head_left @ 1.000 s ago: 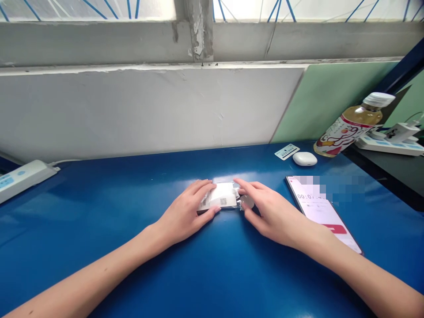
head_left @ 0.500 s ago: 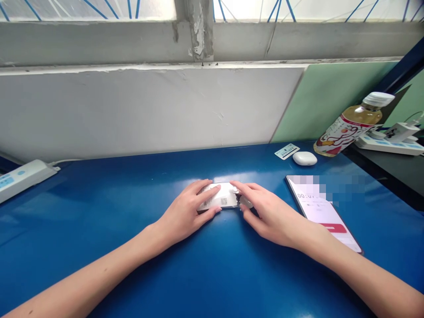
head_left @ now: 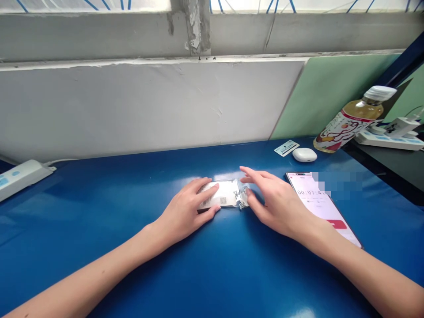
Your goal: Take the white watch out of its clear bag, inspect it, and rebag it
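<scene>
On the blue table lies a small, flat, white pack (head_left: 227, 193) with a square printed code on its face and dark sides. Crinkled clear plastic (head_left: 243, 199) sticks out from its right end. My left hand (head_left: 189, 201) grips the pack's left part, index finger on top and thumb along the near edge. Beside the plastic end, my right hand (head_left: 273, 194) hovers with fingers bent and apart. Its thumb tip is at the plastic; whether it touches cannot be made out.
A phone (head_left: 321, 207) showing a running timer lies partly under my right forearm. Behind it are a white earbud case (head_left: 304, 155), a card (head_left: 286, 148) and a drink bottle (head_left: 351, 117). Power strips sit at the left (head_left: 24, 176) and far right (head_left: 387, 138).
My right hand has drawn slightly right, its fingers lifting off the pack's end and spreading. More of the crinkled plastic shows. The left hand holds its place.
</scene>
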The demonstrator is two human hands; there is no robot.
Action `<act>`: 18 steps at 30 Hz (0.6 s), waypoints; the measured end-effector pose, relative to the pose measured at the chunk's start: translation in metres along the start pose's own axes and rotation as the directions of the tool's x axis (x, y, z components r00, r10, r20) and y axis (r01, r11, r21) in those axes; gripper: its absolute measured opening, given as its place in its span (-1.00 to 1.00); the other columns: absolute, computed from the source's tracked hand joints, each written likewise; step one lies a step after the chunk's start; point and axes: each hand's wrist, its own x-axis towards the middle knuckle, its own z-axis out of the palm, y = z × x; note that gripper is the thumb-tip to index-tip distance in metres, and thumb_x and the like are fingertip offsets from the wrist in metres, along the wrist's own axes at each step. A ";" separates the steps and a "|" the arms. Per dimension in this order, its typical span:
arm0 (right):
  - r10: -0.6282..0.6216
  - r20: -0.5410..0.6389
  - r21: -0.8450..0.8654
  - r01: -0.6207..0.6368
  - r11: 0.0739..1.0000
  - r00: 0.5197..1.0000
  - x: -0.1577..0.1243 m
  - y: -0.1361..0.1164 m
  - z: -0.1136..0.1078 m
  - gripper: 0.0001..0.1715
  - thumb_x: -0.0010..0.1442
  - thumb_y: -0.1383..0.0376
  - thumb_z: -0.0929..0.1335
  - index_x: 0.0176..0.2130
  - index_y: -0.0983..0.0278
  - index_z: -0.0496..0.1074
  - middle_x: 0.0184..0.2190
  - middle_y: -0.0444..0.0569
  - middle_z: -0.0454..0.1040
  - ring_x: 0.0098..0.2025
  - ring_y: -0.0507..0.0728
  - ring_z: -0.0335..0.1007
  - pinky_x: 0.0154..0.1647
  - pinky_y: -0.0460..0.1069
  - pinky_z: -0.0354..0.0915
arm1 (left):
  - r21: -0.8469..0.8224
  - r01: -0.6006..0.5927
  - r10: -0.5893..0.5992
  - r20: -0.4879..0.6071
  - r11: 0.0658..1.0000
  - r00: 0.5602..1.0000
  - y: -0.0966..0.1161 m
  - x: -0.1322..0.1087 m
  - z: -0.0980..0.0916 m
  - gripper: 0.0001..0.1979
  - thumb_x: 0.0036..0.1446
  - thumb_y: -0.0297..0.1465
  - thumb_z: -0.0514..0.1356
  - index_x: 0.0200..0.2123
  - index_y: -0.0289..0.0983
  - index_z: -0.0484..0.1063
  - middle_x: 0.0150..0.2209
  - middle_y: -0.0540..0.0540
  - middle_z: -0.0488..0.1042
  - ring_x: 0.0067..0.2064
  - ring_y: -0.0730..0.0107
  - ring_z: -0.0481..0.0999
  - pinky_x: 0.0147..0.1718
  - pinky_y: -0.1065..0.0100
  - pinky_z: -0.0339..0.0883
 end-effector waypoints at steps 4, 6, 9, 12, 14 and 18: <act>0.041 -0.021 -0.206 -0.044 0.978 0.999 0.002 0.001 0.000 -0.58 0.28 0.33 0.23 0.03 0.45 0.48 -0.13 0.23 0.63 -0.08 0.37 0.56 -0.12 0.22 0.47 | -0.003 0.002 -0.002 -0.008 1.000 1.000 0.001 0.000 0.000 -0.58 0.32 -0.23 0.16 0.18 -0.25 0.43 0.20 -0.30 0.40 0.20 -0.04 0.42 0.11 0.01 0.41; 0.081 0.018 -0.231 -0.074 0.970 0.997 0.002 0.001 0.000 -0.59 0.29 0.31 0.22 -0.01 0.42 0.51 -0.18 0.23 0.63 -0.18 0.38 0.59 -0.21 0.22 0.48 | -0.006 0.008 -0.008 -0.007 1.000 1.000 0.001 0.000 0.000 -0.57 0.32 -0.21 0.15 0.18 -0.24 0.43 0.20 -0.29 0.40 0.20 -0.03 0.42 0.12 0.03 0.40; 0.115 0.046 -0.135 -0.108 0.985 0.992 0.001 0.001 0.000 -0.58 0.31 0.28 0.22 0.03 0.40 0.48 -0.16 0.20 0.63 -0.17 0.35 0.59 -0.18 0.21 0.48 | -0.010 0.020 -0.020 -0.001 1.000 1.000 0.001 -0.001 -0.001 -0.57 0.32 -0.21 0.15 0.19 -0.23 0.42 0.21 -0.27 0.40 0.21 0.00 0.41 0.13 0.05 0.39; 0.111 0.072 0.075 -0.117 0.990 0.991 0.001 -0.002 -0.002 -0.58 0.33 0.27 0.24 0.11 0.35 0.42 -0.05 0.12 0.62 -0.06 0.27 0.57 -0.05 0.14 0.46 | -0.016 0.024 -0.024 0.006 1.000 1.000 0.000 -0.001 -0.001 -0.57 0.33 -0.21 0.14 0.20 -0.22 0.41 0.22 -0.26 0.39 0.22 0.01 0.40 0.14 0.04 0.38; 0.071 0.099 0.185 -0.089 0.979 0.993 0.000 -0.004 -0.002 -0.58 0.32 0.28 0.25 0.13 0.34 0.40 -0.01 0.11 0.59 -0.01 0.23 0.55 0.00 0.11 0.45 | -0.023 0.021 -0.021 0.009 1.000 1.000 0.000 -0.001 -0.001 -0.57 0.34 -0.21 0.13 0.19 -0.23 0.41 0.22 -0.27 0.38 0.22 0.00 0.40 0.14 0.03 0.38; -0.046 0.129 0.245 0.013 0.969 0.991 -0.002 -0.006 0.004 -0.55 0.31 0.34 0.25 0.17 0.33 0.34 0.04 0.15 0.56 0.05 0.25 0.50 0.04 0.17 0.44 | -0.035 0.021 -0.020 0.018 0.999 1.000 0.000 -0.002 -0.001 -0.57 0.34 -0.21 0.13 0.21 -0.22 0.39 0.22 -0.27 0.38 0.23 0.00 0.39 0.15 0.02 0.37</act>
